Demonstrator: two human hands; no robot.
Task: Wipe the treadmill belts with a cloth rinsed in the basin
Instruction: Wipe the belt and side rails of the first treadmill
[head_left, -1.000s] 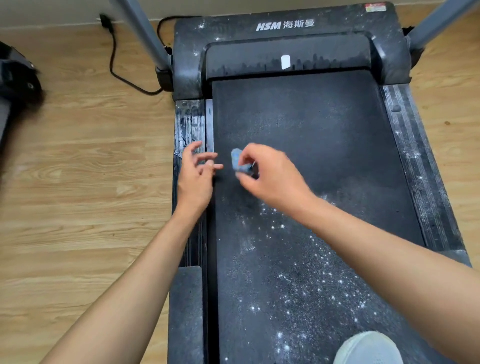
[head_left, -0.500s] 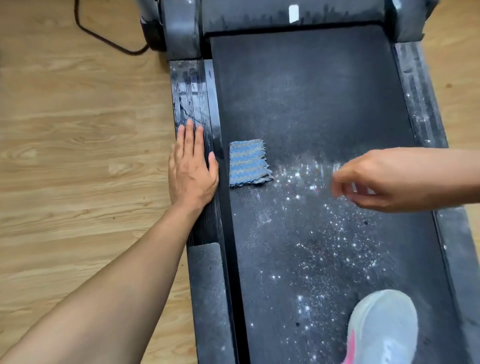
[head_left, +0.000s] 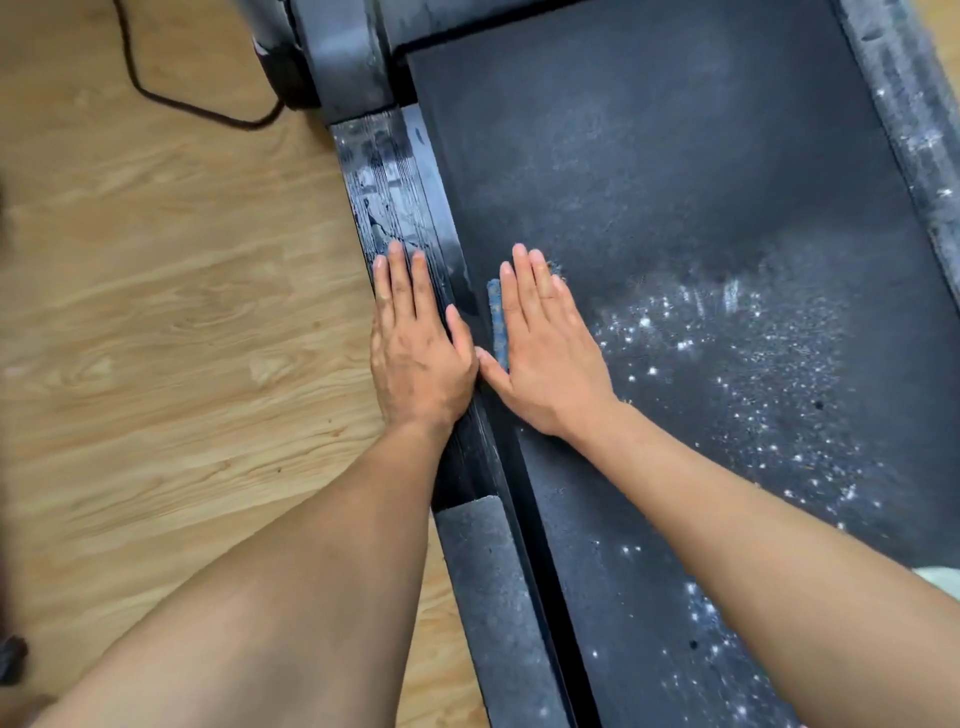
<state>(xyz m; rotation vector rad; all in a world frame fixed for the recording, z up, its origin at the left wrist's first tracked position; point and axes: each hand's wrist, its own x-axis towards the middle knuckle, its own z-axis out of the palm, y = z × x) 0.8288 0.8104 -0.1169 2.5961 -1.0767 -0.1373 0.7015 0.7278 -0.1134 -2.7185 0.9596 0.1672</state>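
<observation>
both forearms reach forward from the bottom edge. the left hand (head_left: 415, 343) lies flat, fingers spread, braced on the side rail (head_left: 395, 171). just beside it the right hand (head_left: 545, 348) presses flat on the blue cloth (head_left: 497, 322), mostly hidden beneath the palm, on the belt (head_left: 675, 182). judged: wiping is starting; next, push the cloth rightward through the white specks (head_left: 727, 353), keeping pressure.

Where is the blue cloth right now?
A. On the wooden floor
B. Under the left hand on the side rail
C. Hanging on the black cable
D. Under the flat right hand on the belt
D: the right hand lies flat on the belt, with the blue cloth peeking out beside its fingers; the left hand rests on the side rail.
</observation>
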